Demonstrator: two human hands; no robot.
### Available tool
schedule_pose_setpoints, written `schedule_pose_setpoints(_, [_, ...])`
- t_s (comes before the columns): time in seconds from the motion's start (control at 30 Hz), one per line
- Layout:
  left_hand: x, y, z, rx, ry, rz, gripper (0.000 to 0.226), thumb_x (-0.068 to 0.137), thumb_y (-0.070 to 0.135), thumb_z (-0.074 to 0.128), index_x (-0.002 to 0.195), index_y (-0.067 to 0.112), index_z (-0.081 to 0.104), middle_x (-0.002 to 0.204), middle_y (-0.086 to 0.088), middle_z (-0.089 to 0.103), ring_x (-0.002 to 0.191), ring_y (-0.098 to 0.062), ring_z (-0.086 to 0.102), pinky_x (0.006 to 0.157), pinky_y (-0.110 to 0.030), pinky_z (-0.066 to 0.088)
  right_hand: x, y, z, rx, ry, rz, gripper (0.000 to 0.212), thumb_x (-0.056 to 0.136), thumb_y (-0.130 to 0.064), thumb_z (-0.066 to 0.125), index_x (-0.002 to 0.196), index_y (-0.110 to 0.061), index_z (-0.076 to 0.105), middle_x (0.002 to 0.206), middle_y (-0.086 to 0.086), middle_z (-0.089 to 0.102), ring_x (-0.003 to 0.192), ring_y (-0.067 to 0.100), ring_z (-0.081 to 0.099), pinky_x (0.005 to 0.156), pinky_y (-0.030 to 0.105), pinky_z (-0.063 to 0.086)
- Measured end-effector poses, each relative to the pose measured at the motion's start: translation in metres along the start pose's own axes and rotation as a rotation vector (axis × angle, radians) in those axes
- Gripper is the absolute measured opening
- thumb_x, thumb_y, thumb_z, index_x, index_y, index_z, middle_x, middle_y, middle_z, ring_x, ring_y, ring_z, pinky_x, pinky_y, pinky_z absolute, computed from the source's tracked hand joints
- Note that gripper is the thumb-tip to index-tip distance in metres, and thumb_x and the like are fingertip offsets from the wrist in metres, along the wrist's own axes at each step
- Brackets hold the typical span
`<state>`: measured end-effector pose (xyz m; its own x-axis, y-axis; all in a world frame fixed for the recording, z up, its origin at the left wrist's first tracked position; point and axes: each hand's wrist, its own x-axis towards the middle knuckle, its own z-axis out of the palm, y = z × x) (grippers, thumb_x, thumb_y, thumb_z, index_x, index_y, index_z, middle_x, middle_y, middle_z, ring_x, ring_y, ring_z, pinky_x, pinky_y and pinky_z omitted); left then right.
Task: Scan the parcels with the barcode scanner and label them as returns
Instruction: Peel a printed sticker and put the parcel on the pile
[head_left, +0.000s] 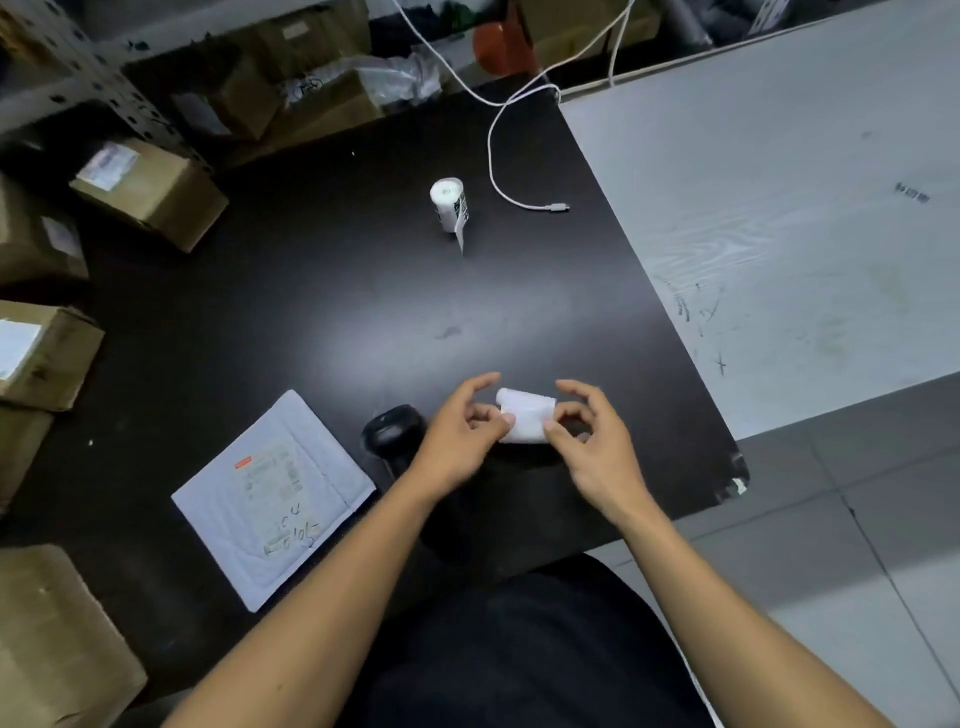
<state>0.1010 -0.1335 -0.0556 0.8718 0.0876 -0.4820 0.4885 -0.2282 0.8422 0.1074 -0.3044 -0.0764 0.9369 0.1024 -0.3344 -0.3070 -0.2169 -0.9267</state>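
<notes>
Head view: both hands, left hand (460, 431) and right hand (592, 434), pinch a white label (525, 420) between them, likely peeling it; the padded parcel (270, 499) waits left of them, barcode scanner (390, 431) just beside the left.

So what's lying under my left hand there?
A black barcode scanner lies on the dark table, partly covered by the left hand; its handle end is hidden beneath the wrist.

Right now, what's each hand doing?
Left hand: pinching the left end of the small white curled paper label.
Right hand: pinching the same label's right end.
</notes>
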Motion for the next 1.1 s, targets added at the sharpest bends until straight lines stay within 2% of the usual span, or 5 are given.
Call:
schedule_pose_setpoints(0.23, [-0.004, 0.006, 0.017, -0.077, 0.022, 0.091, 0.061, 0.086, -0.011, 0.062, 0.129, 0.029, 0.048, 0.091, 0.001, 0.055, 0.057, 0.003, 0.047, 0.067, -0.011, 0.045, -0.003, 0.004, -0.016, 0.032, 0.005, -0.002, 0.044, 0.09, -0.003, 0.062, 0.117, -0.037, 0.054, 0.098, -0.009, 0.071, 0.085, 0.01, 0.064, 0.072, 0.018, 0.044])
schedule_pose_setpoints(0.4, [-0.003, 0.006, 0.025, -0.055, -0.058, 0.143, 0.069, 0.088, -0.006, 0.063, 0.131, 0.044, 0.045, 0.104, -0.013, 0.064, 0.085, -0.007, 0.058, 0.08, -0.014, 0.047, 0.002, -0.001, -0.021, 0.05, 0.067, -0.014, 0.035, 0.092, -0.015, 0.066, 0.114, -0.04, 0.054, 0.092, -0.008, 0.07, 0.073, 0.009, 0.058, 0.067, 0.013, 0.042])
schedule_pose_setpoints(0.6, [0.004, 0.011, 0.027, -0.153, 0.039, 0.106, 0.053, 0.092, 0.014, 0.067, 0.135, 0.039, 0.047, 0.076, 0.008, 0.068, 0.077, -0.002, 0.06, 0.083, -0.019, 0.045, 0.005, -0.006, -0.021, 0.099, 0.041, -0.054, 0.044, 0.09, -0.005, 0.066, 0.114, -0.04, 0.057, 0.097, -0.015, 0.068, 0.081, 0.006, 0.061, 0.078, 0.021, 0.05])
schedule_pose_setpoints(0.87, [0.007, 0.018, 0.025, -0.235, 0.05, 0.081, 0.071, 0.088, -0.01, 0.058, 0.128, 0.048, 0.047, 0.099, -0.001, 0.067, 0.072, -0.012, 0.052, 0.067, -0.018, 0.045, 0.008, -0.013, -0.018, 0.186, 0.03, -0.008, 0.046, 0.092, -0.003, 0.063, 0.127, -0.027, 0.047, 0.11, -0.008, 0.056, 0.065, 0.002, 0.057, 0.064, 0.014, 0.045])
schedule_pose_setpoints(1.1, [0.008, 0.019, 0.028, -0.191, 0.038, 0.092, 0.063, 0.092, -0.005, 0.059, 0.133, 0.04, 0.045, 0.083, 0.006, 0.068, 0.063, 0.002, 0.054, 0.064, -0.014, 0.042, 0.016, -0.009, -0.019, 0.135, 0.069, -0.006, 0.037, 0.093, -0.012, 0.064, 0.113, -0.039, 0.05, 0.093, -0.003, 0.055, 0.069, 0.013, 0.059, 0.065, 0.026, 0.049])
